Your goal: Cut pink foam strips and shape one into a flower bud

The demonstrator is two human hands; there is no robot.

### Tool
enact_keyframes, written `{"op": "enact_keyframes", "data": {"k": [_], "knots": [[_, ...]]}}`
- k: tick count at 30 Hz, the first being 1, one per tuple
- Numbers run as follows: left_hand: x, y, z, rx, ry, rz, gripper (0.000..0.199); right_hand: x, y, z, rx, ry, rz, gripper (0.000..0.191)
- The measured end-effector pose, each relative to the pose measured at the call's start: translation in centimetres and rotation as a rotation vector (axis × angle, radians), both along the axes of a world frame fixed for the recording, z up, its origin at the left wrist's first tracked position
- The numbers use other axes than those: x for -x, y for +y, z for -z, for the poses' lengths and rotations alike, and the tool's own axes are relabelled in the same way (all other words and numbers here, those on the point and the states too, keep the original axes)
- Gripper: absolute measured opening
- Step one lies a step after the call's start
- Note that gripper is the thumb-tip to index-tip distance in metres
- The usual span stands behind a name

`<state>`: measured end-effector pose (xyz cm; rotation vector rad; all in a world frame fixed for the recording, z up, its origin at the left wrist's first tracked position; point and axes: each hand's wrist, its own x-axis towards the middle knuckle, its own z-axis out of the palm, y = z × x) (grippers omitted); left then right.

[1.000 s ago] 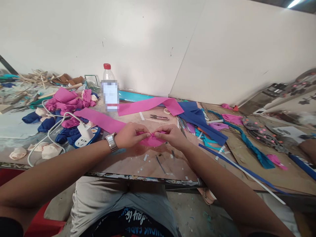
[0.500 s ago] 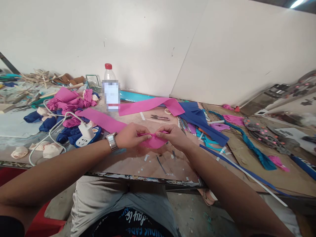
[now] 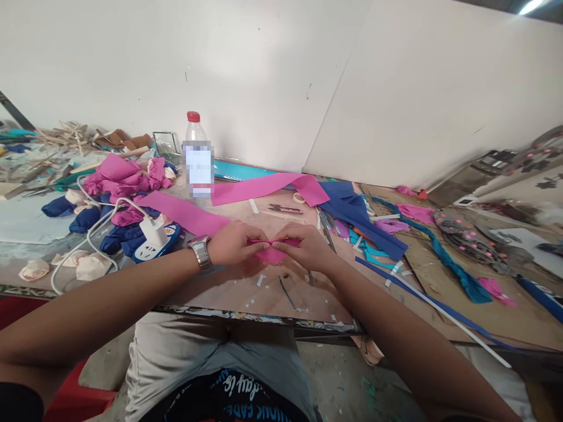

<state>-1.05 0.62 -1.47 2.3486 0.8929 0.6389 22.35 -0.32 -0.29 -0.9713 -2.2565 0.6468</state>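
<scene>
My left hand point(image 3: 235, 243) and my right hand point(image 3: 303, 246) meet over the table, thumbs almost tip to tip. Both pinch the gathered end of a pink strip point(image 3: 272, 254), thumbs on the near side and the other fingers behind. A small loose flap of it hangs below the thumbs. From behind my left hand a long flat pink length point(image 3: 189, 215) runs off to the upper left; whether it joins the pinched part is hidden. Another pink strip point(image 3: 268, 186) lies beyond my hands, with small thread snips point(image 3: 285, 208) in front of it.
A red-capped bottle point(image 3: 194, 129) stands by the wall. On the left are crumpled pink and blue pieces point(image 3: 118, 176), a power strip point(image 3: 152, 249) and a white cable point(image 3: 90, 234). Blue strips point(image 3: 352, 205) and a thin white stick point(image 3: 461, 328) lie to the right.
My right hand has shifted slightly left, bringing the thumbs closer together. Less of the pink flap shows below them. Things on the table are unmoved.
</scene>
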Motion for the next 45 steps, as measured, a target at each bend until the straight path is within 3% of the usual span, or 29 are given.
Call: {"op": "enact_keyframes", "data": {"k": [4,10,16,26,35,41,45], "knots": [[0.0,0.0,-0.1,0.005,0.024,-0.032,0.035,-0.2,0.2,-0.1,0.114,0.021,0.021,0.023],[0.1,-0.2,-0.5,0.007,0.014,0.013,0.039,-0.1,0.1,-0.5,0.166,0.026,0.005,0.026],[0.2,0.2,-0.1,0.037,0.014,0.032,0.04,0.1,-0.2,-0.4,-0.016,-0.051,-0.011,0.021],[0.1,0.4,-0.1,0.155,-0.019,0.033,0.038,0.1,0.0,0.4,-0.048,-0.019,0.009,0.015],[0.1,0.4,-0.1,0.171,-0.023,-0.021,0.027,0.2,-0.1,0.9,-0.272,-0.041,0.026,0.013],[0.2,0.4,-0.3,0.177,-0.044,-0.017,0.025,0.2,-0.1,0.8,-0.265,-0.069,0.001,0.016],[0.2,0.1,-0.4,0.116,-0.009,0.006,0.023,0.3,-0.1,0.9,-0.229,-0.027,0.056,0.013]]}}
